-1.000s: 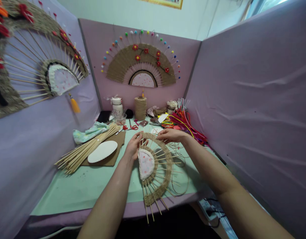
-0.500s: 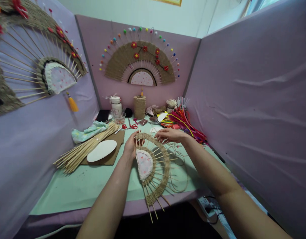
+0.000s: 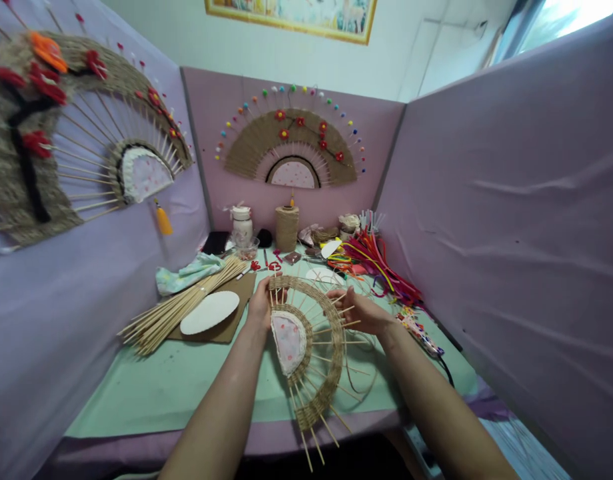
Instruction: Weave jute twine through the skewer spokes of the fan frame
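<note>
Presently left hand (image 3: pixel 260 308) grips fan's (image 3: pixel 290 337) far edge, right hand (image 3: pixel 365 313) clasps its right rim; outer band (image 3: pixel 338 347) woven, inner gap unfilled.

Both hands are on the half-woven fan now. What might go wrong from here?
1. The half-woven twine-and-stick fan overhangs the green table's front edge; if the left hand loosens, it might tip off.
2. Loose loops of brown twine lie beside the bare stick ends and could snag on them.
3. The right hand rests among those thin stick ends, which might bend or prick it.
</note>
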A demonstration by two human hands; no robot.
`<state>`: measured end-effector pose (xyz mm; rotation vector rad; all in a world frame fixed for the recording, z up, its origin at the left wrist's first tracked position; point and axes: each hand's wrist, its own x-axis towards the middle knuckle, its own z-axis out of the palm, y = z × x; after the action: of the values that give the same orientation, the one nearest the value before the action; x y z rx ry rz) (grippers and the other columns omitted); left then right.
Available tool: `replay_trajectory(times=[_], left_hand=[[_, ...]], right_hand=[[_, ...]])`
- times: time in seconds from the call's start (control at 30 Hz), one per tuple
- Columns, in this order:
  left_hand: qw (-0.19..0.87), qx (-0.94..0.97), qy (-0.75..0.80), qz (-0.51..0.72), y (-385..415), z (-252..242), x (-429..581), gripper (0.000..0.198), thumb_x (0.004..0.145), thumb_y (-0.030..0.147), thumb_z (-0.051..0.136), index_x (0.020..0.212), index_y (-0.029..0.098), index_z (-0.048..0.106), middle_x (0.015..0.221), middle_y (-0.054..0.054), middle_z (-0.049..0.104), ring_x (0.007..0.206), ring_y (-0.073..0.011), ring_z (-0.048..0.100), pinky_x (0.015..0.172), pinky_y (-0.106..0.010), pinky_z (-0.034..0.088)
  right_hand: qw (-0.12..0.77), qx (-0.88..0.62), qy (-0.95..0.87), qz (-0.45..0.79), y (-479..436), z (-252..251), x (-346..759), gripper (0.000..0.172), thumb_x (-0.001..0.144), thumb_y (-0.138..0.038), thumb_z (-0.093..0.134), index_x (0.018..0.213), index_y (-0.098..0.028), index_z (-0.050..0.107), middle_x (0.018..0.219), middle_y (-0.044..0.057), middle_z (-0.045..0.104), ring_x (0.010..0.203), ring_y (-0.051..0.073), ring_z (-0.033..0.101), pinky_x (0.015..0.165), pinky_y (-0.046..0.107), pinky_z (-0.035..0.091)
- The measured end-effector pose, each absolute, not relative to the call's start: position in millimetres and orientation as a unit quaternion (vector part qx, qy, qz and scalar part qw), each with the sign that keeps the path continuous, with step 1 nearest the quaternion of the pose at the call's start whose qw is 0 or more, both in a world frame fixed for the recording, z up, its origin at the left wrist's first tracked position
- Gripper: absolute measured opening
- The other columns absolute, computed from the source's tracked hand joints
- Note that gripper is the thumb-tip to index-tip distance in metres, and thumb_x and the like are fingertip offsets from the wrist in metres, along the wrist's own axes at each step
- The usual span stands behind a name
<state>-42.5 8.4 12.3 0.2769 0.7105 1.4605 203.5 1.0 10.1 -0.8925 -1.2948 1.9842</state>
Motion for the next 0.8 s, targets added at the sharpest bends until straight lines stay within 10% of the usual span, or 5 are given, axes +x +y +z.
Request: replay_trajectory(times=[0.27,0.6,0.8], left_hand=[[0.682,0.127,0.308,0.651,9,14,-44,0.015,0.084,0.021,0.052,0.090,0.014,0.064,0.064,0.000,0.066,0.048,-0.0088,0.060,0.045,-0.017,0.050],[0.704,0.117,0.310,0.628,7,16,-45,0.018,0.089,0.022,0.048,0.089,0.012,0.064,0.062,-0.002,0.066,0.045,-0.0092,0.059,0.043,-0.017,0.049],[0.711,0.100,0.305,0.626,7,17,-44,0.019,0.090,0.023,0.048,0.091,0.012,0.063,0.065,-0.003,0.067,0.046,-0.0091,0.061,0.044,-0.017,0.050]], right_hand=[[0.328,-0.341,-0.474,0.742,-10,11,203,0.062,0.080,-0.075,0.043,0.097,-0.019,0.064,0.083,0.007,0.063,0.069,0.015,0.059,0.070,0.029,0.049],[0.478,-0.231,-0.474,0.703,10,26,169,0.070,0.074,-0.083,0.037,0.114,-0.030,0.060,0.130,0.006,0.057,0.119,0.024,0.051,0.095,0.036,0.045],[0.464,-0.202,-0.462,0.728,11,25,149,0.070,0.072,-0.080,0.047,0.107,-0.023,0.065,0.112,0.010,0.065,0.111,0.024,0.056,0.096,0.037,0.042]])
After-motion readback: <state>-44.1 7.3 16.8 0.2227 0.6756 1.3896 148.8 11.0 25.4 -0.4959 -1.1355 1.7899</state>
